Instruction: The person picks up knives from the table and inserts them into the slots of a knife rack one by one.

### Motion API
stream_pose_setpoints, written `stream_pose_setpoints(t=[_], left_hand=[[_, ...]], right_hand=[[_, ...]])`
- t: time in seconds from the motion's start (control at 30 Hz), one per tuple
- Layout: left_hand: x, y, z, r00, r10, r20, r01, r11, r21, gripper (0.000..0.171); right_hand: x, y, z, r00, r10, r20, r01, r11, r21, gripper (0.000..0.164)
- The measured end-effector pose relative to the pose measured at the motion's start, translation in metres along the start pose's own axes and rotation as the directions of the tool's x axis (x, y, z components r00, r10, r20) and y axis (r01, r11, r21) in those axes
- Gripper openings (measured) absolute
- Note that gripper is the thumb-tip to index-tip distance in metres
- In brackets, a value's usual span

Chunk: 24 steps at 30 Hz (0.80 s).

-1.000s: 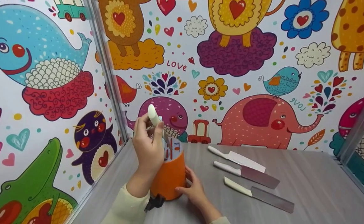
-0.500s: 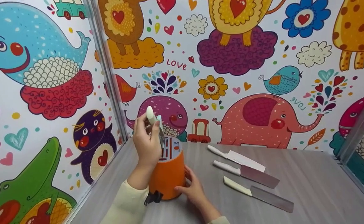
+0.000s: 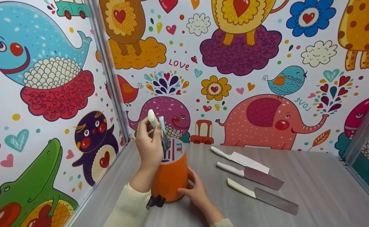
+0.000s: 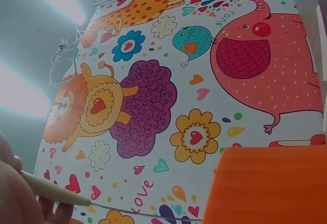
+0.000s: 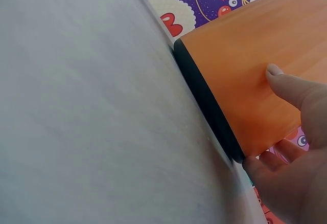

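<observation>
In the head view, my left hand (image 3: 149,143) holds a knife by its cream handle (image 3: 153,116). The knife slants above the back left of the knife block's slotted top, its dark blade (image 3: 165,142) partly hidden by my fingers. The left wrist view shows the same handle (image 4: 56,191) with a thin blade line running toward the orange block (image 4: 271,183). Close behind it rises a slim light-blue handle (image 3: 162,121). My right hand (image 3: 197,190) grips the lower right side of the orange knife block (image 3: 170,178), thumb on its face (image 5: 230,75) and fingers round the edge.
Three knives lie side by side on the grey table (image 3: 250,208) to the right: a white-handled cleaver (image 3: 247,162), another white-handled knife (image 3: 261,178) and a cream-handled knife (image 3: 275,200). A black piece (image 3: 156,201) sits by the block's base. Printed walls (image 3: 234,85) enclose the table.
My left hand has shifted slightly left with the knife, and its blade has moved from over the middle slots to the block's back left. My right hand stays on the block.
</observation>
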<state>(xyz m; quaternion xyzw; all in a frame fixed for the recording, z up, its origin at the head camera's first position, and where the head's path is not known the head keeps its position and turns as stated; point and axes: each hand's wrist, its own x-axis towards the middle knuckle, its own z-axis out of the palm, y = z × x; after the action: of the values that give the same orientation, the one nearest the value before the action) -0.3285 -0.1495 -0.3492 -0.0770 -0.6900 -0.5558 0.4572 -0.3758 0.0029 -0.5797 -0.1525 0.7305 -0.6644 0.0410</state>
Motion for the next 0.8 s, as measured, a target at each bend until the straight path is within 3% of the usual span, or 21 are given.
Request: stream_pose_setpoints(t=[0.2, 0.47, 0.8], left_hand=[[-0.006, -0.017, 0.004, 0.996, -0.054, 0.064, 0.054, 0.999, 0.009, 0.034], [-0.013, -0.037, 0.011, 0.987, -0.106, 0.119, 0.095, 0.991, 0.096, 0.032], [-0.014, -0.059, 0.016, 0.974, -0.198, 0.111, 0.173, 0.964, 0.204, 0.034]], right_hand=[[0.0, -0.001, 0.002, 1.0, 0.007, 0.002, -0.007, 1.0, 0.017, 0.098], [-0.001, 0.001, 0.003, 1.0, -0.004, -0.001, 0.004, 1.0, 0.001, 0.095], [-0.001, 0.001, 0.001, 1.0, -0.001, 0.003, 0.001, 1.0, -0.008, 0.096]])
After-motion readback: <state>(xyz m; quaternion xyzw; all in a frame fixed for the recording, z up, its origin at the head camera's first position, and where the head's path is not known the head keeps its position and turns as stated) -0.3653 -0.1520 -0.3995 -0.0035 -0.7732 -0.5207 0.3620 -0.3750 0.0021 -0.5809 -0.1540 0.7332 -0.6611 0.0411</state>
